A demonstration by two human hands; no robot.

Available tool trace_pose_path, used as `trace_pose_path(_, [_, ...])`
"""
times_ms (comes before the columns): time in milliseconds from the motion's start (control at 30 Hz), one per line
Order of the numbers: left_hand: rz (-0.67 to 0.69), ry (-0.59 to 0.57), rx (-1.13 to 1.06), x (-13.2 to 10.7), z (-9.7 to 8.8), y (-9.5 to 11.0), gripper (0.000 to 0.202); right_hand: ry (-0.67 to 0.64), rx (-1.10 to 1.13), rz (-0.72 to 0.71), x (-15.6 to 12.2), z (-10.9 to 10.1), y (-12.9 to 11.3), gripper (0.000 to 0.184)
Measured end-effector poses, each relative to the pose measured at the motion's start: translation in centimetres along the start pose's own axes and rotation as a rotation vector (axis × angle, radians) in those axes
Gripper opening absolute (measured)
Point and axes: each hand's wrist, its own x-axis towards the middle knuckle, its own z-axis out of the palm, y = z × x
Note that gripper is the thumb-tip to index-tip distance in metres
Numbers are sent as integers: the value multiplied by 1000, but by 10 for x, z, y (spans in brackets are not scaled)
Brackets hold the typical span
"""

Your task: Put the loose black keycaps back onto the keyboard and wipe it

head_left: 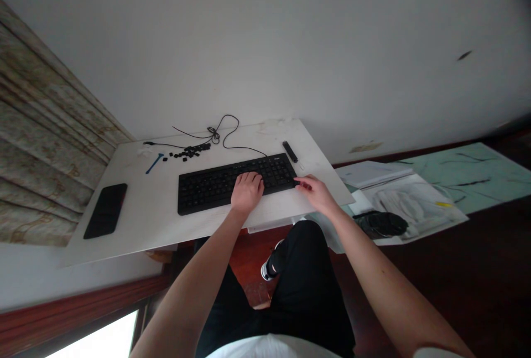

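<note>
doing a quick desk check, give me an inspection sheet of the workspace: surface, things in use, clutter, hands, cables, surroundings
Surface: white tabletop, several items on it
Things in use: black keyboard, under the hands
Clutter: small black pieces, scattered; blue tool left of them; dark flat slab toward the left end; slim black object by the keyboard's far right corner
Hands: left hand on the keyboard; right hand at its right end, grip unclear
Cables: black cable, partly bunched, behind the keyboard
Surroundings: patterned curtain left, pale wall beyond
</note>
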Motion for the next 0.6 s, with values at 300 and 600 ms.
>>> trace_pose_path(300, [3, 2, 8, 0, 0, -1, 17, -107, 875, 388, 0, -13, -27, 19])
trace_pose_path(600, [1, -4, 1, 0, 0, -1, 18, -163, 861, 385, -4, -13, -42, 22])
